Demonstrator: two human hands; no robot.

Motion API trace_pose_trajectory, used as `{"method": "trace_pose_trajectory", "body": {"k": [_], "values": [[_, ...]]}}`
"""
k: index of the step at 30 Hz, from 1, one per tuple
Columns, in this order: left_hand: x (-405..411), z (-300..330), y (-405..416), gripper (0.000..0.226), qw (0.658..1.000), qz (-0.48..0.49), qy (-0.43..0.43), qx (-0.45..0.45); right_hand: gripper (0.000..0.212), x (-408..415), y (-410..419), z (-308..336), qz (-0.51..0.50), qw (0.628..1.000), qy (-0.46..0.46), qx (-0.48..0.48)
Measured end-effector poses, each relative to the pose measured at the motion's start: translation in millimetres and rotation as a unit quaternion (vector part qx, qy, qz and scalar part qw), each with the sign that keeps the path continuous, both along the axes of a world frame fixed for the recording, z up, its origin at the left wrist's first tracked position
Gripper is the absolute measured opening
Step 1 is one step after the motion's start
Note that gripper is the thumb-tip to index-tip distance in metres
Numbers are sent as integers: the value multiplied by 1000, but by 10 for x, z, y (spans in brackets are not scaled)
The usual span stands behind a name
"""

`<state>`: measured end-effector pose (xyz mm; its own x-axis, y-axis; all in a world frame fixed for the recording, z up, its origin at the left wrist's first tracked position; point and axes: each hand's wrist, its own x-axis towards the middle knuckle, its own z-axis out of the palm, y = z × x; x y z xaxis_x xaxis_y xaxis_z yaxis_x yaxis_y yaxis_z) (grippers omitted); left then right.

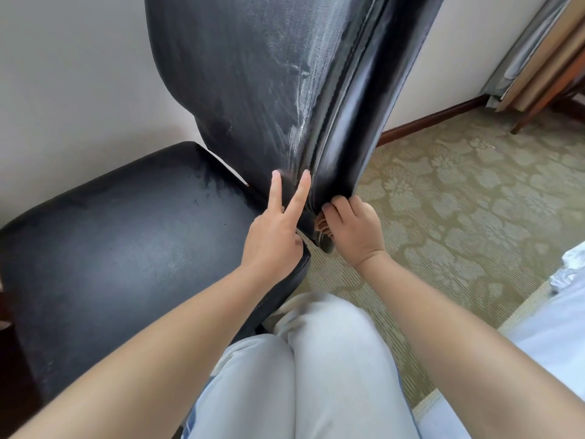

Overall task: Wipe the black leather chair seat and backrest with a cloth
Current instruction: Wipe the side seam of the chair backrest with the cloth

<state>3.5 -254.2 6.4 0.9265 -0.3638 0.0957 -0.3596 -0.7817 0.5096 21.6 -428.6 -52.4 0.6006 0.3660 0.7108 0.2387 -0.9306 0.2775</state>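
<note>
While the left hand [274, 231] reaches in over the near corner of the seat, two of its fingers [276, 188] stand out straight in a V, their tips touching the bottom of the black leather backrest [253, 68]; the other fingers look tucked under, and nothing shows in that hand's hold. The right hand [351, 229] is on the other side of the backrest's lower edge, fingers curled round the leather there and gripping it, just beside the vertical seam. Pale streaks and scuffs run up the backrest along that seam, catching the light. The seat [126, 236] lies to the left and below, broad and black, with a dull greyish patch near its middle and darker mottling toward the back. No cloth can be made out in either hand; something brownish and grey peeks out under the backrest between the two hands, too hidden to name. Below, the person's knees in light trousers [316, 369] point toward the chair. A patterned green carpet [459, 201] spreads off to the right, meeting a dark wooden skirting board [433, 119] along the white wall [79, 83].
</note>
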Motion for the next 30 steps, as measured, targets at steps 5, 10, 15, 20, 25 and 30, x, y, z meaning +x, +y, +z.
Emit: {"method": "trace_pose_trajectory", "body": {"k": [5, 10, 15, 20, 25, 30], "values": [[96, -25, -60, 111, 1000, 13, -7, -5, 19, 93, -34, -132, -19, 998, -20, 51], [144, -36, -79, 108, 1000, 14, -17, 8, 17, 120, -80, -258, -5, 999, -17, 38], [152, 29, -77, 106, 1000, 16, -5, 25, 25, 124, -167, -326, 6, 1000, 6, 27], [152, 121, -45, 103, 998, 13, 17, 59, 30, 97, -168, -215, -7, 998, 60, 31], [125, 127, -36, 102, 997, 8, 9, 77, 35, 34, -163, -41, 1, 993, 120, 16], [56, 68, -52, 104, 999, 14, 27, 31, 37, -96, -100, -18, -44, 994, 85, 48]]}}
